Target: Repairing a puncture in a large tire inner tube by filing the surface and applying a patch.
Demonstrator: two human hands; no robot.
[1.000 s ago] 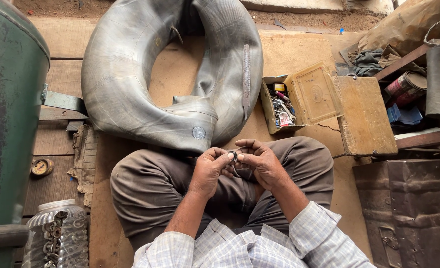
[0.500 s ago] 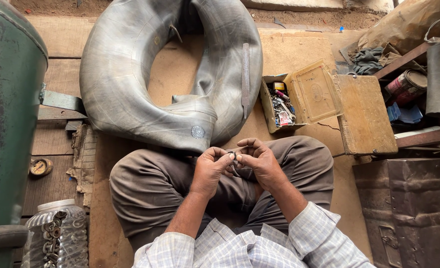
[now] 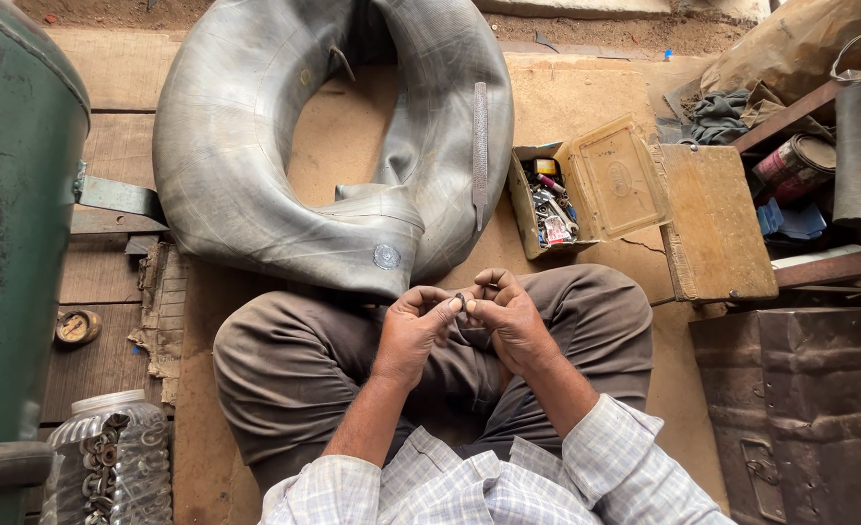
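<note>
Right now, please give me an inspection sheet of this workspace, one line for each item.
Surface: wooden boards with a cardboard sheet, dusty.
Job's things: small part pinched between both hands; large grey tube lying in front, round patch on it.
Clutter: open box of small parts, file on the tube, jar of metal bits, gauge, rags.
Grips: left hand and right hand both closed on the small part.
Cables: nothing seen.
Surroundings: green drum, metal trunk.
</note>
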